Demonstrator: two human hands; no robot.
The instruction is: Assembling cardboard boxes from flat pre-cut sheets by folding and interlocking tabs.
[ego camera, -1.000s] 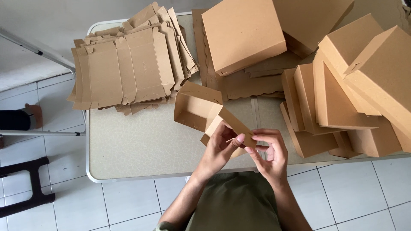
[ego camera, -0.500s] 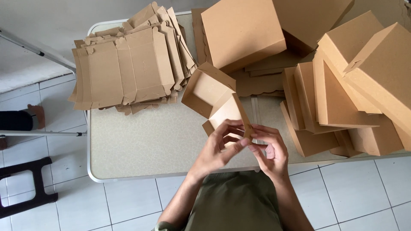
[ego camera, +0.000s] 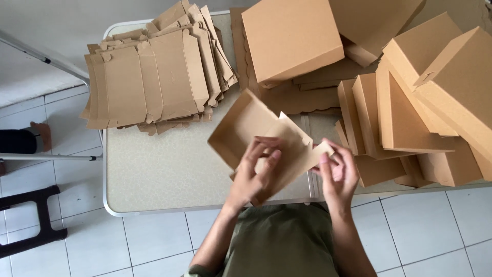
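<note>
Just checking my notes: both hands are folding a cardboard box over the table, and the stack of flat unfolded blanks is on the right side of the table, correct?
Not quite. The head view shows the stack of flat blanks on the left side of the table; the right side holds finished boxes. The rest stands: the left hand and right hand hold a half-folded cardboard box over the table.

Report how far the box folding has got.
Done: folded boxes piled at the table's right and back. In hand: the left hand and right hand hold a half-formed box, walls partly up. Left: a stack of flat blanks at the table's left.
</note>
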